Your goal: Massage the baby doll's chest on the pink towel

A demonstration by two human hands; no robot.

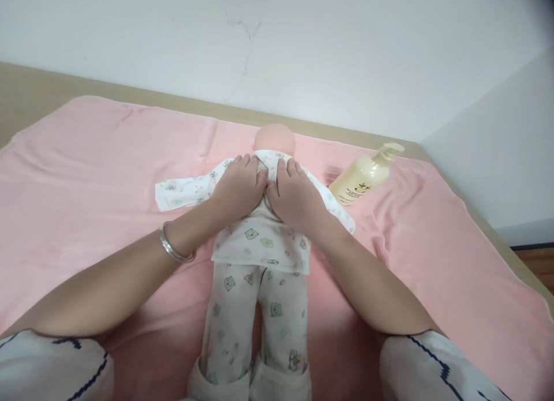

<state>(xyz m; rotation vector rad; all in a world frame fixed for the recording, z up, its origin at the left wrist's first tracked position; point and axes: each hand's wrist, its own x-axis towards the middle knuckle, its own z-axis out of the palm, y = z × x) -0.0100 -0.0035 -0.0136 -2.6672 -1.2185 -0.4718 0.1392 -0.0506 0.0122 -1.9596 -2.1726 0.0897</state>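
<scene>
A baby doll (275, 138) lies on its back on a pink blanket (86, 176), head away from me, dressed in a white printed top (259, 242) and matching trousers (255, 314). My left hand (239, 184) and my right hand (294, 193) rest side by side on the doll's chest, fingers curled into the fabric at the collar. Each hand pinches the top's front edge near the neck. A silver bangle (173, 248) sits on my left wrist. The doll's face is turned away and mostly hidden.
A cream pump bottle (366, 176) lies on its side on the blanket, right of the doll's shoulder. The blanket covers a wooden surface (26, 92) against a white wall. The surface's right edge drops to a wooden floor (539, 265).
</scene>
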